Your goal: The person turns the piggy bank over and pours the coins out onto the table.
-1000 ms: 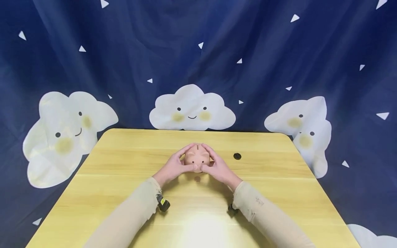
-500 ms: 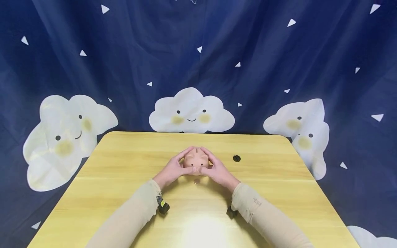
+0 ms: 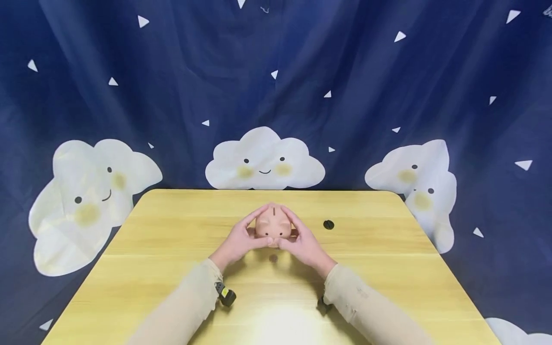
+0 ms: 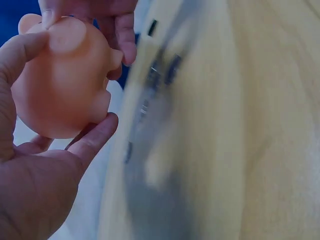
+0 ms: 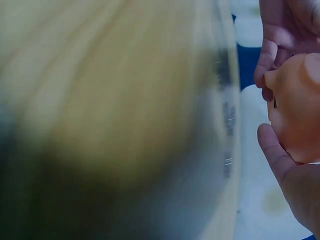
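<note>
A pink pig-shaped piggy bank (image 3: 273, 223) is held between my two hands, its face and snout toward me and its coin slot on top. From the left, my left hand (image 3: 238, 241) grips it, thumb by the snout and fingers round the side. My right hand (image 3: 307, 243) grips the right side the same way, and the thumbs nearly meet. In the left wrist view the piggy bank (image 4: 65, 85) appears raised off the table, its feet jutting toward the tabletop. The right wrist view shows part of the piggy bank (image 5: 297, 107) and a dark opening in its underside.
On the wooden table (image 3: 172, 239) a small copper-coloured coin (image 3: 273, 258) lies just in front of the piggy bank. A round black plug-like disc (image 3: 328, 224) lies to the right. Blurred shiny pieces (image 4: 154, 75) show on the table in the left wrist view.
The head view has tilted slightly up, so the table sits lower in the picture. Both hands keep their hold on the piggy bank, which has barely moved over the table.
</note>
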`<state>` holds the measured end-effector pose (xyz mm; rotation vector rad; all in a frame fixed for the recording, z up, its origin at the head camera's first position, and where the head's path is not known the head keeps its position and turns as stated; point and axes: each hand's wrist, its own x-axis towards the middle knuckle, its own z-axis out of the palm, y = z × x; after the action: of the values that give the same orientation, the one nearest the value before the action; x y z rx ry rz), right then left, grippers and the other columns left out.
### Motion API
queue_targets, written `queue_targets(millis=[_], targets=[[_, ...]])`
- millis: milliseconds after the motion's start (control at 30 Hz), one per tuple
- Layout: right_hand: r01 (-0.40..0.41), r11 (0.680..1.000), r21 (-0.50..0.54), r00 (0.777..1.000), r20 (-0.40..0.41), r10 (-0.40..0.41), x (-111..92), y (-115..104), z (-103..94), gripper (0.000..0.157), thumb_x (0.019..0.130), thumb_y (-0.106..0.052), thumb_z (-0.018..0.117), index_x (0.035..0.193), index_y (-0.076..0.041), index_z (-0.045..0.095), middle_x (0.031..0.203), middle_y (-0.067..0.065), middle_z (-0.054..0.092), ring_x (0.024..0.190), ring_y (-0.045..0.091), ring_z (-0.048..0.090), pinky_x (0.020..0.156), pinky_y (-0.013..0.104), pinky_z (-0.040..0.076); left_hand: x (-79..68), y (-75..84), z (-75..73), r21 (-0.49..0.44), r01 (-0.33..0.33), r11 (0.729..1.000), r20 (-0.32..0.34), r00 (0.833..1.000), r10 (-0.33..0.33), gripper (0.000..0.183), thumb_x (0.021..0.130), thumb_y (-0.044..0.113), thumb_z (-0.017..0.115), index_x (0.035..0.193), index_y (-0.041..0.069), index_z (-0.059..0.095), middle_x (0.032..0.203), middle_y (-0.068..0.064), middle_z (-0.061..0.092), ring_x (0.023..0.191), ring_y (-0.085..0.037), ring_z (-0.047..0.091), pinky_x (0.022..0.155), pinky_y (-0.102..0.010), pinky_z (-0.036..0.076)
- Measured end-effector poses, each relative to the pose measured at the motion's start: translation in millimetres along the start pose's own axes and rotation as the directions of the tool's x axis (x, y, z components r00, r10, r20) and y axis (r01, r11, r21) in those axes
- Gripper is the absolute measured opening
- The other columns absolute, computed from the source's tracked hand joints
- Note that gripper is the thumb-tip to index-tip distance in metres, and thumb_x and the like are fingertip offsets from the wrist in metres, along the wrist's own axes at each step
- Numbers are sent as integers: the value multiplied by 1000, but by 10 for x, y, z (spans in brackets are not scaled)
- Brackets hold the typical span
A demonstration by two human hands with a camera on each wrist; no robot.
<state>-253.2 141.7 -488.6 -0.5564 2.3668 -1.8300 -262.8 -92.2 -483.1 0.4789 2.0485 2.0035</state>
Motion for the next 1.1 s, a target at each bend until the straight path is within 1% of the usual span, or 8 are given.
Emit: queue_targets(millis=[33, 100, 200, 300, 433, 633, 867, 1100], targets=[[-4, 1000, 2, 1000, 16, 4, 0, 71, 18, 93, 94, -20, 81, 168, -40, 28, 166, 16, 43, 124, 33, 68, 100, 35, 63, -4, -80, -6, -26, 7, 1000, 6, 1000, -7, 97, 85, 4, 88, 163, 42, 43, 173, -15, 33, 123, -34, 70, 101, -37, 64], [4, 1000, 0, 1000, 26, -4, 7, 157, 42, 92, 95, -18, 79, 170, -36, 28, 170, 13, 39, 126, 35, 67, 102, 35, 62, -12, -166, -15, -41, 13, 999, 9, 1000, -13, 97, 87, 2, 87, 164, 39, 42, 173, -14, 32, 125, -35, 70, 101, -38, 63], [18, 1000, -4, 999, 32, -18, 39, 182, 35, 92, 96, -16, 78, 170, -35, 28, 171, 11, 39, 126, 35, 68, 102, 33, 62, 5, -174, -28, -37, 12, 999, 11, 1000, -11, 96, 87, 2, 86, 163, 40, 42, 174, -11, 32, 126, -35, 69, 100, -37, 64], [11, 1000, -4, 999, 42, -11, 46, 187, 44, 92, 96, -17, 78, 169, -35, 28, 170, 11, 40, 124, 34, 70, 101, 33, 62, -3, -186, -37, -39, 33, 999, -2, 999, -33, 96, 87, 2, 87, 163, 41, 43, 175, -9, 31, 129, -35, 68, 101, -36, 63], [-1, 1000, 0, 999, 46, 1, 44, 190, 56, 91, 96, -18, 78, 169, -36, 28, 169, 13, 42, 122, 33, 71, 100, 33, 63, -10, -200, -39, -27, 35, 999, -10, 999, -36, 96, 87, 4, 87, 164, 39, 41, 176, -10, 29, 131, -37, 66, 102, -36, 63], [-6, 1000, 18, 998, 57, 5, 49, 204, 64, 91, 96, -16, 78, 170, -33, 28, 170, 12, 41, 124, 36, 71, 100, 37, 63, -8, -231, -37, -31, 33, 999, -5, 999, -33, 96, 88, 3, 87, 165, 37, 40, 177, -10, 28, 134, -39, 64, 103, -35, 62], [-9, 1000, 21, 998, 57, 8, 66, 227, 62, 90, 96, -17, 78, 170, -32, 28, 170, 13, 41, 124, 36, 71, 99, 36, 64, -18, -218, -34, -52, 45, 998, 1, 999, -45, 95, 88, 0, 85, 163, 40, 42, 175, -5, 31, 135, -36, 64, 103, -35, 62], [-11, 1000, 25, 998, 55, 10, 63, 226, 58, 89, 96, -18, 78, 169, -33, 30, 169, 12, 42, 122, 36, 72, 98, 37, 64, -16, -219, -37, -38, 42, 998, 4, 999, -42, 95, 88, 2, 86, 163, 40, 42, 176, -6, 30, 136, -38, 63, 104, -36, 62]])
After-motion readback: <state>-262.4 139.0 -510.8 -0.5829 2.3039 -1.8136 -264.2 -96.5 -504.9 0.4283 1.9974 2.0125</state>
